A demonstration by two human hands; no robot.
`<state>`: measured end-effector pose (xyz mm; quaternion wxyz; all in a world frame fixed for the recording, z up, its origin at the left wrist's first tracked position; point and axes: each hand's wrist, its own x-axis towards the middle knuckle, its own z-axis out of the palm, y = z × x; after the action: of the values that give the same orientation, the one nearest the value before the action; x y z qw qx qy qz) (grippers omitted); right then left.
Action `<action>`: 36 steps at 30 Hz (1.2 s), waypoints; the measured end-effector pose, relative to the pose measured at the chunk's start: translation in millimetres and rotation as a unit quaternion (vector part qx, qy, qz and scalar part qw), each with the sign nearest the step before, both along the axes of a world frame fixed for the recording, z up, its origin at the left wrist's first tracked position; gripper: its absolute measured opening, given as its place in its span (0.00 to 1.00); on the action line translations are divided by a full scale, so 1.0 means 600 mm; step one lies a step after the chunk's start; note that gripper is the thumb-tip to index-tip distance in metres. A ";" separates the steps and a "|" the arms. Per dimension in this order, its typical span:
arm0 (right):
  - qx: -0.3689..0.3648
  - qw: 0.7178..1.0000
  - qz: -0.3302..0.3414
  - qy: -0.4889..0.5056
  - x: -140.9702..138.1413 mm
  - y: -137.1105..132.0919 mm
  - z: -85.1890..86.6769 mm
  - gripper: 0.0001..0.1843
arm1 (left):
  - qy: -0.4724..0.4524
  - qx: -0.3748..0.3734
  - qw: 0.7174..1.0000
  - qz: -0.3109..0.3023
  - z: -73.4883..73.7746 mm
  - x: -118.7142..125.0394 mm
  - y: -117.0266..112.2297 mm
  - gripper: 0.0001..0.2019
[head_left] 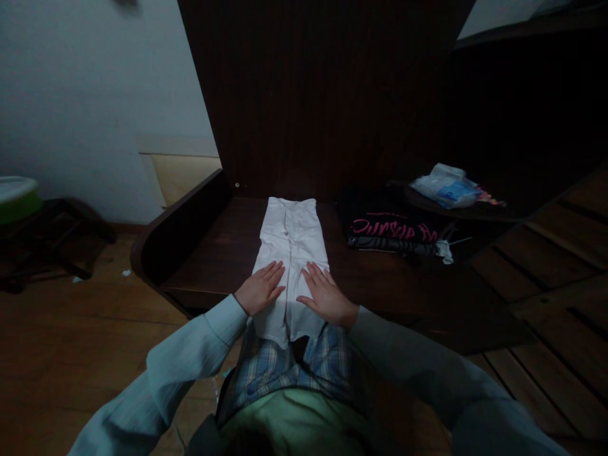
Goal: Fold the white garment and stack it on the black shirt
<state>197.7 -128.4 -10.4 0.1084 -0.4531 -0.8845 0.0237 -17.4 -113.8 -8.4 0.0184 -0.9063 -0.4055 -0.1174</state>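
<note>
A white garment (291,237), folded into a long narrow strip, lies on a dark wooden bench (213,253) in front of me. Its near end hangs over the bench's front edge towards my lap. My left hand (260,288) rests flat on the near left part of the garment with its fingers stretched out. My right hand (325,295) lies flat beside it on the near right part, fingers also spread. Neither hand grips anything.
A folded black garment with pink lettering (393,229) lies on the bench to the right, over a striped one. A plastic packet (446,185) sits on a dark tray behind it. A stool with a green and white basin (16,196) stands at far left.
</note>
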 end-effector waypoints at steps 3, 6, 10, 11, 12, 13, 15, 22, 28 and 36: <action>-0.028 0.999 0.014 -0.029 0.013 0.054 0.008 0.37 | 0.019 -0.008 1.000 0.005 -0.002 -0.001 0.049 0.29; -0.050 0.997 0.020 -0.048 0.028 0.117 0.012 0.37 | 0.024 -0.018 0.999 0.019 -0.002 0.008 0.101 0.30; -0.046 0.998 0.021 -0.043 0.037 0.194 0.012 0.37 | 0.020 -0.034 0.999 0.034 -0.001 0.021 0.171 0.31; -0.045 0.998 0.021 -0.039 0.038 0.211 0.011 0.37 | 0.016 -0.037 0.999 0.036 0.000 0.022 0.189 0.31; -0.043 0.998 0.020 -0.035 0.038 0.228 0.011 0.37 | 0.012 -0.041 0.998 0.036 0.001 0.023 0.205 0.31; -0.042 0.998 0.019 -0.030 0.038 0.243 0.010 0.36 | 0.006 -0.044 0.998 0.035 0.002 0.023 0.221 0.31; -0.038 0.999 0.014 -0.012 0.037 0.270 0.010 0.35 | -0.014 -0.047 0.998 0.031 0.006 0.024 0.246 0.30; 0.034 0.980 -0.002 0.198 0.041 0.259 0.027 0.23 | -0.165 0.000 0.985 0.047 0.042 0.012 0.204 0.20; -0.005 0.970 0.057 0.236 0.065 0.102 0.047 0.21 | -0.154 -0.075 0.985 0.016 0.079 -0.019 0.030 0.21; 0.002 0.979 0.102 0.178 0.075 -0.003 0.018 0.21 | -0.164 -0.030 0.978 0.125 0.033 -0.027 -0.048 0.14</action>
<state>242.6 -130.0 0.1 0.2617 -0.3488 -0.8928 0.1128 -33.8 -142.7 11.5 -0.0613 -0.8170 -0.5162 -0.2494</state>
